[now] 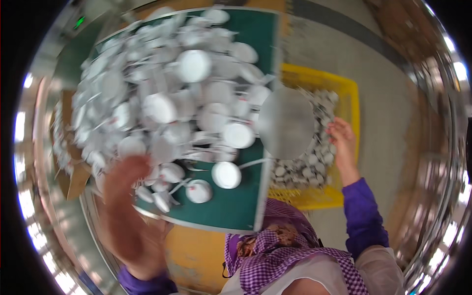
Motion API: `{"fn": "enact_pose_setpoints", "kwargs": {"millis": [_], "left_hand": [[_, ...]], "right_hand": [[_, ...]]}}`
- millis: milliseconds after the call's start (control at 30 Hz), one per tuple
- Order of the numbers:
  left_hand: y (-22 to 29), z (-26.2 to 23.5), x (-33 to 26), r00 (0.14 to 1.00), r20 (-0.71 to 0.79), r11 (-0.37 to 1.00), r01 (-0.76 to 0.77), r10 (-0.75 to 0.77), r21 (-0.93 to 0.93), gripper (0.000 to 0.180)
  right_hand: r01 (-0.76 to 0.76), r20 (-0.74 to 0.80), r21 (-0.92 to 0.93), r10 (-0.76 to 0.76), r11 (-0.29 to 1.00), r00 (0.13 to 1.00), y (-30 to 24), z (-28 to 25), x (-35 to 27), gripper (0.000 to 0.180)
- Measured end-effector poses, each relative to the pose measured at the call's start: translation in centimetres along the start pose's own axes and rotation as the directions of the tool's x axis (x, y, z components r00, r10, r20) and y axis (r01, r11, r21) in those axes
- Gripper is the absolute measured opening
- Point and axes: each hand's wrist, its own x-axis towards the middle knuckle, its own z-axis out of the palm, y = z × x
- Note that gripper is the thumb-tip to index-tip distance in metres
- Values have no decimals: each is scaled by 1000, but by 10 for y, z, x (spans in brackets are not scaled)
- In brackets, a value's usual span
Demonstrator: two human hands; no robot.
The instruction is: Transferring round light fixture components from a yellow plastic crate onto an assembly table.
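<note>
A large heap of white round discs with thin strip-like tails (194,66) covers much of a green tabletop (236,204). My left hand (130,216) is at the table's near left corner, beside the heap's edge, smeared by motion; its grip cannot be made out. On the right, my right hand (342,140) is over the right side of a yellow plastic crate (351,93), its fingers loosely bent and slightly apart, with nothing visible in them. Inside the crate lie many small whitish round pieces (312,169). A grey round blur (286,123) hides part of the table edge and crate.
A cardboard box (78,177) with more white pieces stands left of the table. The crate rests on the grey floor (383,123), against the table's right side. Checked purple cloth and purple sleeves (364,211) show on my body.
</note>
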Motion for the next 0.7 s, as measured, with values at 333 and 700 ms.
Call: {"fn": "enact_pose_setpoints", "kwargs": {"millis": [333,700], "left_hand": [[-61,432,-273,487,730,478,843,-479,-248,42],[-250,647,-299,751,578,947,217,-318,239,105]], "right_hand": [[-555,-244,197,589,808,770,282,-229,-53,44],[-740,2,379,800,555,600,510,-272,-10,94]]}}
